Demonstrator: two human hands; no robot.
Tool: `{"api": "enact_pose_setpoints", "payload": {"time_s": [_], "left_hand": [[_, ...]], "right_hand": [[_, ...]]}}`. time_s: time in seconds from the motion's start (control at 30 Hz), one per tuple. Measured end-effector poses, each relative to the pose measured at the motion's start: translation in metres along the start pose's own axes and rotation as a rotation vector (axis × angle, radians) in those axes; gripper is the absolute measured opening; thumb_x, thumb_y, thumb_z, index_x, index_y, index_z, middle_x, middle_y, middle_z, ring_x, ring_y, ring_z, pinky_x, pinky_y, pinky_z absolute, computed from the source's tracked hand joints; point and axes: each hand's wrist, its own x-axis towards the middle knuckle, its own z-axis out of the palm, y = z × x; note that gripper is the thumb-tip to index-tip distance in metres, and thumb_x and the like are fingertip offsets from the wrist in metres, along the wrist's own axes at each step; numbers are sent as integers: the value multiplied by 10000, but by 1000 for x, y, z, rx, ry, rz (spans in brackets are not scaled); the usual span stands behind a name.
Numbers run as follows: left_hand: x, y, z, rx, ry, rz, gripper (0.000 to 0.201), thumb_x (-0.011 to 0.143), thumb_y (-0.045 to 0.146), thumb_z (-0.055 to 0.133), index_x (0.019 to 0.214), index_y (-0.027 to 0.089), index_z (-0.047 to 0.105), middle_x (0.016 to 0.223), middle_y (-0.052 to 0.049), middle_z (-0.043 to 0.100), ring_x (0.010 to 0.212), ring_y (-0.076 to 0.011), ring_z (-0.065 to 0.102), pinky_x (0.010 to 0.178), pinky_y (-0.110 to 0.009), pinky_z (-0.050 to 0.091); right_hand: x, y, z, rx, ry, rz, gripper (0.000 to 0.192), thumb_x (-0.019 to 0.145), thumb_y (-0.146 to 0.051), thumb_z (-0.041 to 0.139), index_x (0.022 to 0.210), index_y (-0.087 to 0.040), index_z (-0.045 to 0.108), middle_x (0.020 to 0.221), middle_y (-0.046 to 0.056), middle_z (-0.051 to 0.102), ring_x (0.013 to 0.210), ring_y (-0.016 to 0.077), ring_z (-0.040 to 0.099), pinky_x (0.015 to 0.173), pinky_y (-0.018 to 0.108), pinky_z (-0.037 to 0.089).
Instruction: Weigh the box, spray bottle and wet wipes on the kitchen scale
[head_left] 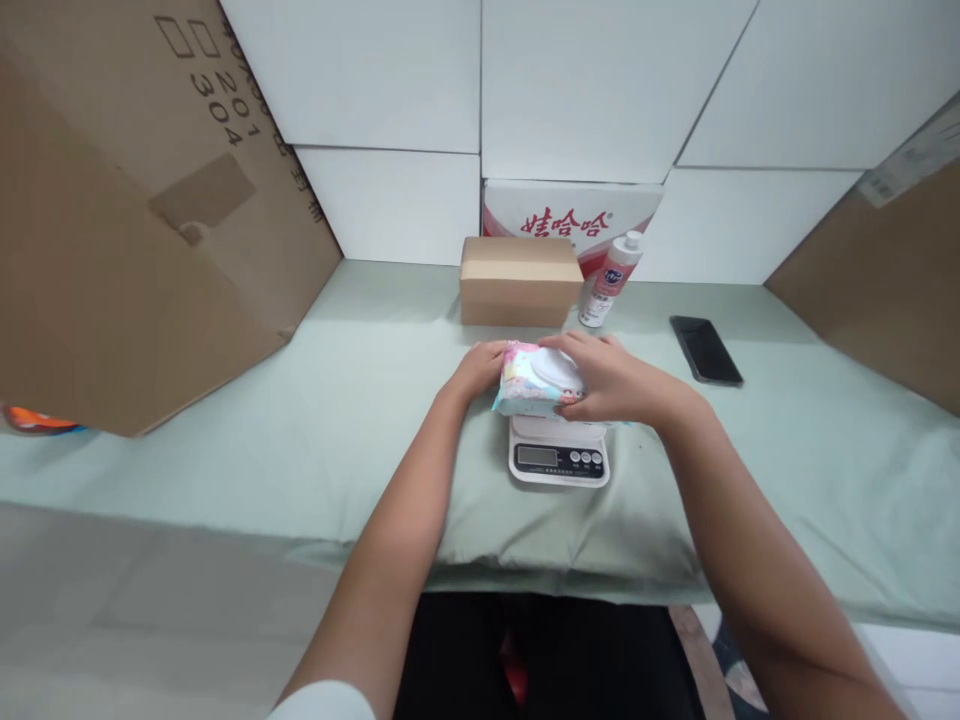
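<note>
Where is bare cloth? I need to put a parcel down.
Bare green cloth lies between the big tilted cardboard box and the left hand. Crowded centre: white digital scale, pastel wipes pack, right hand, small brown carton.

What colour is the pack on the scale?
Pastel pink and blue pack with white lid; head view.

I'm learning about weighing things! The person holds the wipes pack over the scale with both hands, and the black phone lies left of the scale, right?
Not quite: the black phone lies right of the scale, as the head view shows. Both hands, left and right, do hold the wipes pack over it.
</note>
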Motion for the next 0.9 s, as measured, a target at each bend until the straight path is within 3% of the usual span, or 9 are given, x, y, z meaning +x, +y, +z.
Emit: {"api": "enact_pose_setpoints", "payload": {"time_s": [0.17, 0.27, 0.43, 0.57, 0.77, 0.9], "left_hand": [[-1, 2, 0, -49, 38, -42, 604, 986, 664, 370, 820, 177, 686, 963, -84, 780, 938, -251, 675, 822, -342, 535], [0, 2, 0, -79, 108, -61, 671, 991, 717, 340, 794, 171, 676, 886, -87, 759, 877, -234, 672, 836, -353, 539], [-1, 11, -3, -205, 232, 6, 803, 981, 795, 269, 1101, 154, 738, 1095, -139, 784, 1031, -239, 719, 935, -364, 555], [-13, 29, 3, -288, 203, 179, 869, 905, 887, 375, 1197, 149, 730, 1256, -177, 764, 1200, -302, 709, 1042, -416, 547], [-28, 45, 8, -193, 131, 232, 812, 917, 845, 440, 1263, 166, 719, 1300, -158, 749, 1262, -322, 675, 1109, -418, 509], [-40, 52, 1, -93, 83, 260, 940, 878, 899, 414, 1438, 173, 617, 1449, -183, 646, 1376, -347, 596, 1195, -441, 448]], "right_hand": [[-5, -3, 5, -57, 21, -8, 749, 742, -309, 765, 1463, -293, 566, 1243, 83, 692, 1082, 330, 645, 1008, 455, 478], [-14, 1, 7, -56, 59, -7, 766, 773, -349, 777, 1503, -321, 546, 1301, 89, 689, 1178, 358, 630, 1086, 519, 439], [-43, 28, 26, 29, 302, 3, 852, 756, -584, 845, 1514, -322, 557, 1473, 120, 619, 1359, 424, 526, 1162, 622, 387], [-59, 52, 51, 242, 491, 47, 994, 744, -653, 839, 1578, -252, 478, 1462, 158, 605, 1325, 392, 581, 1081, 544, 508], [-50, 59, 71, 502, 481, 35, 1060, 685, -656, 878, 1562, -222, 471, 1496, 160, 595, 1374, 379, 592, 1168, 526, 487], [-47, 59, 74, 619, 518, 15, 992, 685, -566, 920, 1517, -218, 508, 1461, 156, 622, 1336, 356, 626, 1142, 499, 518]]}}
